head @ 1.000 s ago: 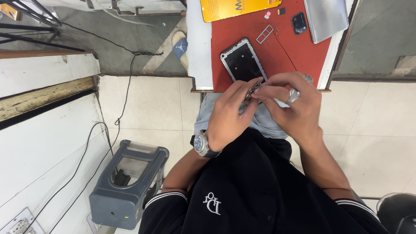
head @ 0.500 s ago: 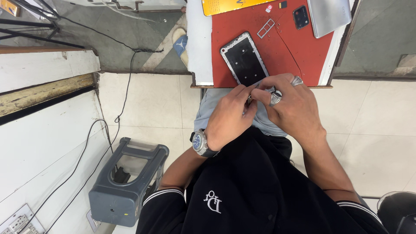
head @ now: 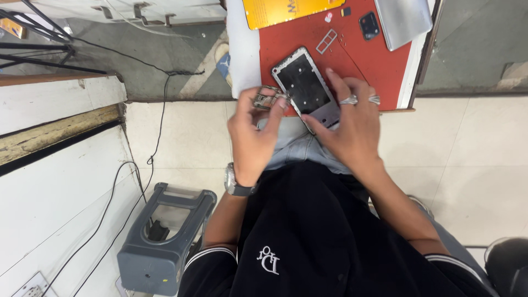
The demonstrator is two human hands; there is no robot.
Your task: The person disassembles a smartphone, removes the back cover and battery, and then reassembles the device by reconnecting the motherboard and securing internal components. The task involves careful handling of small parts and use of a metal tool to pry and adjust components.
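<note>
Moved: hands parted since earlier | left hand [head: 254,129]: pinching small silver metal frame piece [head: 265,98] | right hand [head: 352,124]: fingers spread, resting on grey phone chassis [head: 306,88] | chassis on red mat [head: 352,60], table [head: 242,49] edge
</note>
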